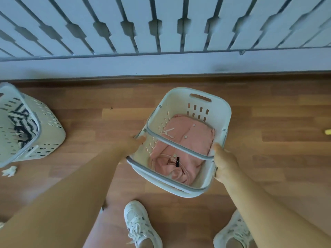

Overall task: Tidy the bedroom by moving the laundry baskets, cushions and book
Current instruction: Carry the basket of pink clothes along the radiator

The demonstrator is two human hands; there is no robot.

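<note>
A white laundry basket (220, 106) with grey handles sits on the wooden floor in front of me, and a folded pink garment (189, 138) lies inside it. My left hand (133, 143) grips its left rim. On the right side my right hand (224, 164) grips the rim, thumb over the top. A second white laundry basket (44, 129) stands at the far left with striped dark-and-white clothes (22, 125) in it.
A white slatted wardrobe front (164, 33) with a base ledge runs across the top. My white sneakers (141, 226) stand just below the basket. A crumpled white scrap (9, 170) lies on the floor at the left. A small yellow object (327, 131) shows at the right edge.
</note>
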